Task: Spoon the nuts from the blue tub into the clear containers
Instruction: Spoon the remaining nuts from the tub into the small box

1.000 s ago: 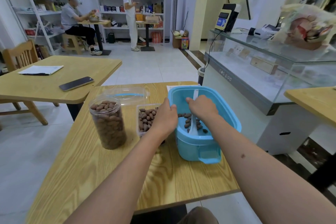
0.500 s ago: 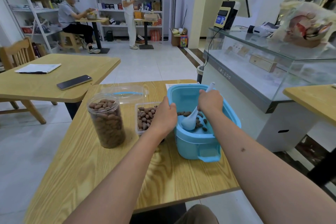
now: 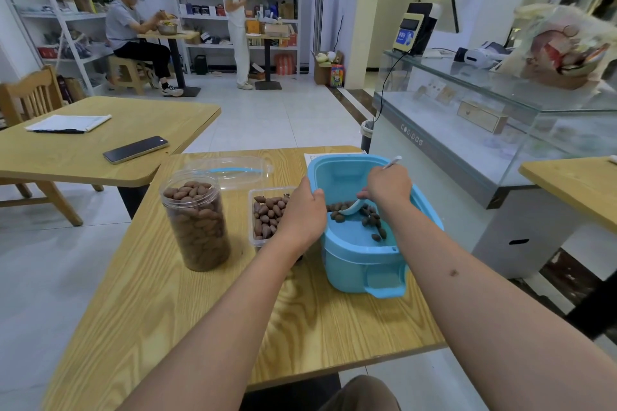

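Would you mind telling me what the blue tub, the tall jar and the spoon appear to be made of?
Blue tub: opaque moulded plastic, satin sheen, with a moulded handle.
Tall jar: clear plastic, probably; the nuts show through its ribbed wall, though glass is possible.
Spoon: glossy white, plastic or ceramic; the look leaves it open.

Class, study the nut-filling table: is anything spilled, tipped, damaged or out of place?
Nothing stands out. The blue tub, tall jar and shallow clear container all stand upright, and no nuts lie loose on the table.
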